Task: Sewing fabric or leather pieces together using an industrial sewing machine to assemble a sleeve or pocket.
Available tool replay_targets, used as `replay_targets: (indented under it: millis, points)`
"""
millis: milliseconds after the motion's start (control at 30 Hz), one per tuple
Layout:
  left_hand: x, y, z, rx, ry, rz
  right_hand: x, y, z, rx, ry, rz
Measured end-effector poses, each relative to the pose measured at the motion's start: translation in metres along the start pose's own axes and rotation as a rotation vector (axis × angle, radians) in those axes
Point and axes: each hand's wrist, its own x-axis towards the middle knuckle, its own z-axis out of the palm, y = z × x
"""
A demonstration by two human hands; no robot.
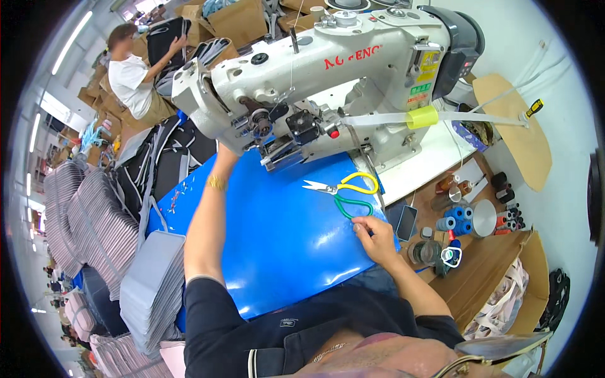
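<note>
A white industrial sewing machine (391, 63) spans the upper middle, with a white tape running through a yellow guide (421, 118). My left hand (227, 148) reaches up behind the machine's head, its fingers hidden; a gold band circles the wrist. My right hand (372, 234) is closed at the lower handle of scissors with silver blades and yellow and green handles (353, 206). The scissors lie over the blue work surface (277, 239), blades pointing left, slightly open.
Stacks of grey padded pieces (151, 283) and striped bundles (94, 220) flank the left side, beside black bags (164, 157). A co-worker (129, 88) holds a black item among cardboard boxes. At right, a wooden shelf holds thread spools (460, 217), a phone (403, 223) and jars.
</note>
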Motion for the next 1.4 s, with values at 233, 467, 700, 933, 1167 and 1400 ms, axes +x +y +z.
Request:
replay_targets:
  millis: [233,467,700,933,1167,1400]
  points:
    - [-0.163,-0.076,0.067,0.140,0.194,0.181,-0.004,-0.001,0.005,-0.001,0.006,0.008]
    - [-0.193,-0.065,0.092,0.370,0.327,0.299,0.030,-0.044,-0.008,-0.079,-0.016,-0.125]
    - [-0.198,-0.065,0.088,0.320,0.349,0.279,0.133,-0.102,-0.020,0.089,0.236,-0.269]
    - [-0.198,-0.066,0.087,0.275,0.369,0.243,0.181,-0.115,-0.028,-0.198,0.167,-0.153]
    - [-0.196,-0.067,0.087,0.249,0.360,0.254,0.194,-0.113,-0.025,-0.126,0.086,-0.062]
    - [-0.196,-0.068,0.087,0.243,0.385,0.242,0.190,-0.113,-0.028,0.085,-0.066,0.055]
